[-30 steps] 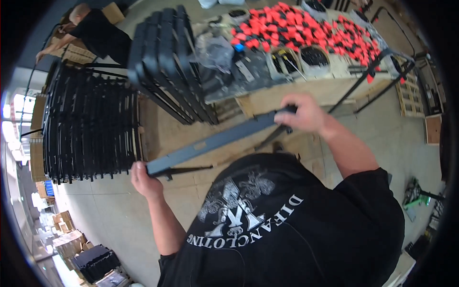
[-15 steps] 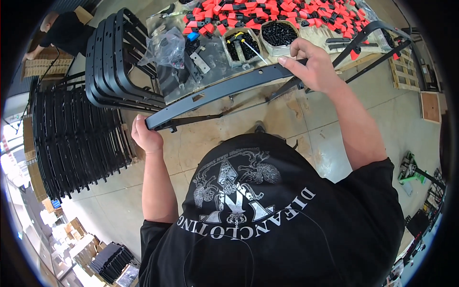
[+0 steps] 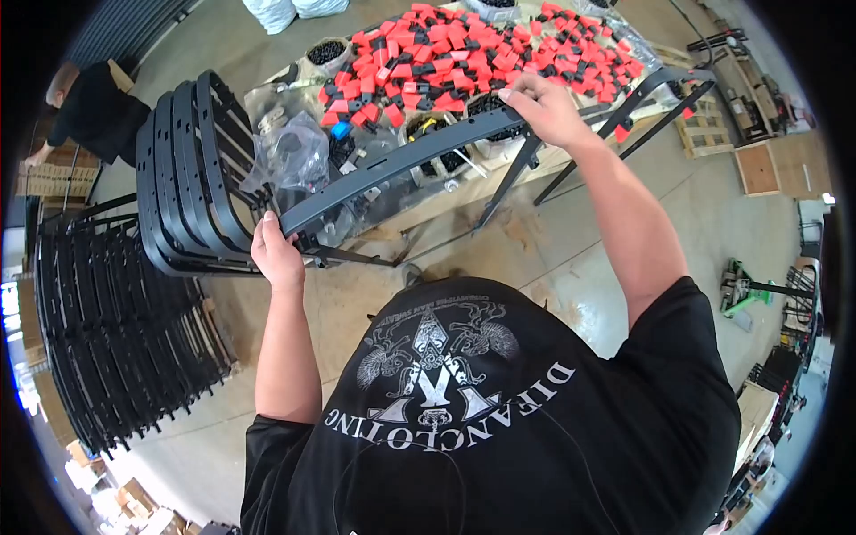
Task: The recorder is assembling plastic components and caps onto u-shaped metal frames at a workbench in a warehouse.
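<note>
Bright light is recorded; glare is noted on the smooth grey concrete floor (image 3: 584,312); outer edges are bowed and darkened.

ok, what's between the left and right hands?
A dark metal frame: its long bar spans from the left hand to the right hand, in the head view.

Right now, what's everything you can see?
held frame: one, dark grey, centre
table: one, pale-edged, top centre
small pieces: many, red and black, on table
tubs: several, pale, on table
plastic bag: one, clear, on table
nested frames: several, black, table's left
other frame: one, black, table's right end
stacked frames: many, black, far left
sacks: two, white, top
other person: one, black-shirted, upper left
shirt: one, black, bottom
left hand: one, bare, held frame's left end
right hand: one, bare, right end
</note>
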Available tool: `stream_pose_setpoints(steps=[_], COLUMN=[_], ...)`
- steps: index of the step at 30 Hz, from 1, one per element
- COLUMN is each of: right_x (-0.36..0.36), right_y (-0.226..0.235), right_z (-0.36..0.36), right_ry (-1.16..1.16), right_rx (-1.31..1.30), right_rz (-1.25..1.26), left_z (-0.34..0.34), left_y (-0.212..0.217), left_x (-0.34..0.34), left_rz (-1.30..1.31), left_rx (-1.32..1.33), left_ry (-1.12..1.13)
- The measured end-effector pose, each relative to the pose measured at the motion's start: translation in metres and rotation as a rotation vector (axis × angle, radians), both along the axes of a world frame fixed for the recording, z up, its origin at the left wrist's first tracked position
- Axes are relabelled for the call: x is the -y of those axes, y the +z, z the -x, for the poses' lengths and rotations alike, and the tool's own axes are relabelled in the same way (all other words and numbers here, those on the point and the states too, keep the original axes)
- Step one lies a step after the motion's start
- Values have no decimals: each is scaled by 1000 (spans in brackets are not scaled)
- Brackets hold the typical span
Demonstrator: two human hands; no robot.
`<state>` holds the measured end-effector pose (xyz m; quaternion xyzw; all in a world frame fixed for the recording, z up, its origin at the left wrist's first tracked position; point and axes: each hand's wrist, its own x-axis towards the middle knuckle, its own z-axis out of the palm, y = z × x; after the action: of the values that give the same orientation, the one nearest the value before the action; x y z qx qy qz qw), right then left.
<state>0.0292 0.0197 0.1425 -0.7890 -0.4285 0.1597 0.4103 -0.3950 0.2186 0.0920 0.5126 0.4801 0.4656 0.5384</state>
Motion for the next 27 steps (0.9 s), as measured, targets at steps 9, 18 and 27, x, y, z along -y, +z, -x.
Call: stream_pose_setpoints(steps=[9, 18, 27], right_x=[-12, 29, -46], right_y=[-21, -91, -176], right_z=[-9, -96, -140], right_ry=[-93, -311, 550], right_rx=[-298, -455, 6], right_rz=[-207, 167, 256], left_z=[0, 0, -4], left_y=[-14, -20, -40], left_x=[-12, -10, 2], left_rz=[-136, -150, -183], left_rx=[-18, 24, 8], left_ry=[-52, -11, 318])
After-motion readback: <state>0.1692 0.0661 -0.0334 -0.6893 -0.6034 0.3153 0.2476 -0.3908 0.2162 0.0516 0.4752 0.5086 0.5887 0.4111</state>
